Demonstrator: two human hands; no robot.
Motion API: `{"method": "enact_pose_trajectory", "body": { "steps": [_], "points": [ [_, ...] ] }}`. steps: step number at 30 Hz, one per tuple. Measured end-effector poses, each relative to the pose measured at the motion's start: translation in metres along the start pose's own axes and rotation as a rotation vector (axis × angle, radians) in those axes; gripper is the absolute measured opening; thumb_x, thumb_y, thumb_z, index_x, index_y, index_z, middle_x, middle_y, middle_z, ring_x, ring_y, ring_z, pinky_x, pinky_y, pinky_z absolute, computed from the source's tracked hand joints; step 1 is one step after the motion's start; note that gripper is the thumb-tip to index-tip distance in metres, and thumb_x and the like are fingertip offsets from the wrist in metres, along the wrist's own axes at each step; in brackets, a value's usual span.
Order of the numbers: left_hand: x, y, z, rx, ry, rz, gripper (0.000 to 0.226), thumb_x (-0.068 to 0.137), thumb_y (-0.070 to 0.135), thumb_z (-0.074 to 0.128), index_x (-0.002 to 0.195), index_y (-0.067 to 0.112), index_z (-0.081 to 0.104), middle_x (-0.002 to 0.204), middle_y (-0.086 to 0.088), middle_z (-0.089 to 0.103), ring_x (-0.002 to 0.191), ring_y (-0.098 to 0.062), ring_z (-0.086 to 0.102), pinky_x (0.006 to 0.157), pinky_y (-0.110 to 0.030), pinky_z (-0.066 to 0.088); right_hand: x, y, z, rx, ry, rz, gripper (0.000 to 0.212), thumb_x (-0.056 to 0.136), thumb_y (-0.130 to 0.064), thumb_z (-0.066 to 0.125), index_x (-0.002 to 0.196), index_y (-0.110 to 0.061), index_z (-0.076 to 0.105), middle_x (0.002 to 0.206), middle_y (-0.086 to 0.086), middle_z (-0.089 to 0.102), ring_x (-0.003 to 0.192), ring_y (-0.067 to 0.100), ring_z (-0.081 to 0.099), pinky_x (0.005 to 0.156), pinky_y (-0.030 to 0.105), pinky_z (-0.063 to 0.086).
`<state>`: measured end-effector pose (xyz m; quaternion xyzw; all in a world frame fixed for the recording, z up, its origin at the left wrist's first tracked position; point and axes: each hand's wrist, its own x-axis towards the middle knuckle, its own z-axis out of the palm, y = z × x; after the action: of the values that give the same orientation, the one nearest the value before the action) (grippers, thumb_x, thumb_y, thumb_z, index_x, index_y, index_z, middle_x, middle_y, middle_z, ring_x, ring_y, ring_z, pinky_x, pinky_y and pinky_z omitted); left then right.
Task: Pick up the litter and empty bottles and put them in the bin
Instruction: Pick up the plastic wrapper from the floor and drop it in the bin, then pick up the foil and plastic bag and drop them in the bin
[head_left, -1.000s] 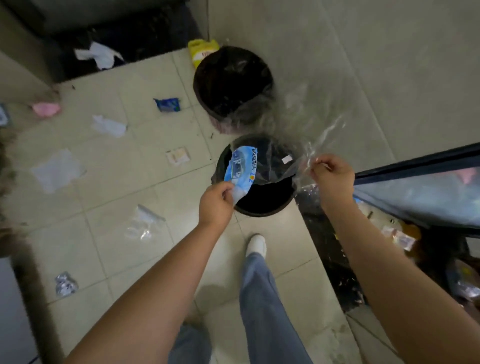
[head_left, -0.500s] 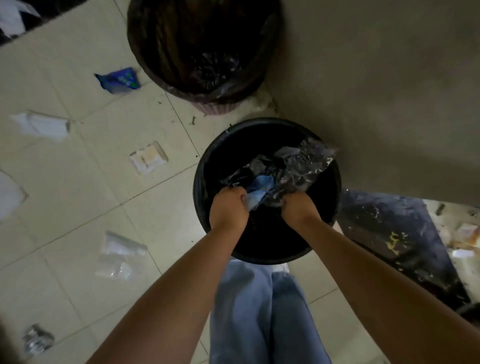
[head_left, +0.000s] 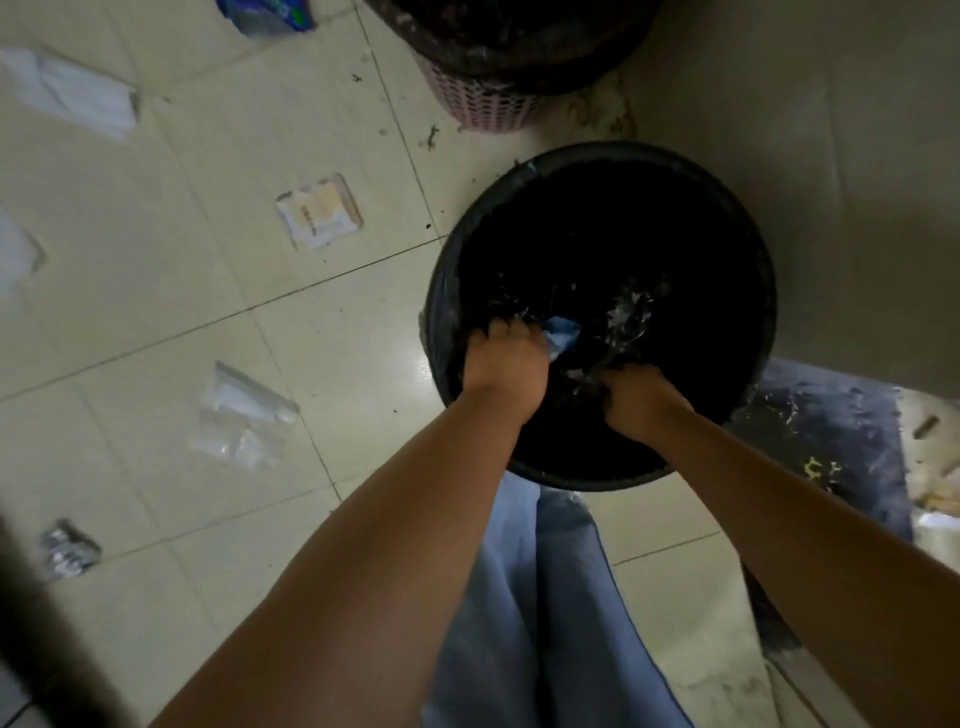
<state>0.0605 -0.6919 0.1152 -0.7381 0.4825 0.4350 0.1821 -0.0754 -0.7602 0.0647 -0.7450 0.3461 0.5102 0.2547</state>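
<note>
Both my hands reach down inside the black round bin (head_left: 748, 249) in front of my legs. My left hand (head_left: 503, 366) is shut on a crumpled clear plastic wrapper with a blue label (head_left: 563, 335), pressed low in the bin. My right hand (head_left: 636, 397) is shut on the other end of the same wrapper, whose shiny folds (head_left: 631, 312) show against the dark inside. Litter lies on the tiled floor to the left: a small beige packet (head_left: 319, 210), a clear plastic bag (head_left: 244, 415), white paper (head_left: 72, 93), a foil scrap (head_left: 70, 545) and a blue packet (head_left: 270, 13).
A second bin, pink lattice with a dark liner (head_left: 483, 104), stands just beyond the black one. A grey wall (head_left: 831, 156) runs along the right. A dark dirty mat (head_left: 831, 431) lies at the right of the bin. My blue trouser legs (head_left: 545, 597) are below.
A second ago I held the clear wrapper spread above the bin. Both hands have since come together and pushed it down, crumpled, deep into the black bin. The view has dropped closer.
</note>
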Motion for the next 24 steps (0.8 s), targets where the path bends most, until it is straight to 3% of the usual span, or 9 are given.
{"method": "enact_pose_trajectory", "body": {
  "steps": [5,9,12,15,19,24],
  "points": [
    [-0.111,-0.034,-0.026,-0.079,0.142,-0.033,0.047,0.095,0.011,0.042,0.141,0.013,0.036,0.146,-0.013,0.039,0.136,-0.032,0.033,0.112,-0.041,0.03,-0.114,-0.036,-0.051,-0.081,0.071,-0.042,0.032,0.095,-0.017,0.038,0.117,-0.001,0.054,0.125,0.025,0.056,0.112,0.041,0.054,0.095,0.045,0.048],
    [-0.213,-0.079,-0.019,-0.222,0.236,-0.333,0.051,0.098,0.016,0.039,0.147,0.019,0.026,0.159,-0.005,0.02,0.148,-0.026,0.013,0.121,-0.042,0.015,-0.203,-0.102,-0.082,-0.131,0.277,-0.216,0.038,0.097,-0.024,0.038,0.126,-0.002,0.049,0.132,0.023,0.052,0.121,0.037,0.048,0.098,0.042,0.045],
    [-0.282,-0.113,-0.005,-0.36,0.273,-0.533,0.048,0.101,0.024,0.036,0.147,0.022,0.025,0.159,-0.002,0.02,0.148,-0.025,0.011,0.121,-0.043,0.014,-0.246,-0.159,-0.094,-0.168,0.379,-0.37,0.044,0.096,-0.027,0.041,0.132,-0.003,0.044,0.142,0.019,0.043,0.133,0.033,0.035,0.109,0.04,0.032],
    [-0.341,-0.151,0.022,-0.489,0.305,-0.687,0.047,0.1,0.027,0.037,0.146,0.023,0.03,0.156,-0.003,0.028,0.146,-0.026,0.017,0.119,-0.044,0.018,-0.268,-0.222,-0.096,-0.2,0.417,-0.463,0.049,0.095,-0.033,0.041,0.134,-0.002,0.042,0.149,0.016,0.033,0.141,0.03,0.022,0.115,0.039,0.02],
    [-0.404,-0.212,0.07,-0.593,0.294,-0.849,0.049,0.1,0.03,0.037,0.147,0.022,0.027,0.157,-0.004,0.026,0.147,-0.027,0.016,0.119,-0.045,0.019,-0.28,-0.313,-0.078,-0.239,0.476,-0.547,0.05,0.095,-0.031,0.042,0.135,0.0,0.04,0.151,0.018,0.03,0.143,0.031,0.02,0.117,0.043,0.016],
    [-0.439,-0.322,0.129,-0.699,0.306,-0.928,0.052,0.099,0.031,0.037,0.148,0.021,0.023,0.159,-0.005,0.021,0.147,-0.028,0.012,0.119,-0.046,0.018,-0.271,-0.429,-0.025,-0.345,0.448,-0.465,0.052,0.097,-0.034,0.036,0.142,-0.008,0.029,0.156,0.011,0.019,0.146,0.027,0.011,0.121,0.042,0.009]
  ]
}}
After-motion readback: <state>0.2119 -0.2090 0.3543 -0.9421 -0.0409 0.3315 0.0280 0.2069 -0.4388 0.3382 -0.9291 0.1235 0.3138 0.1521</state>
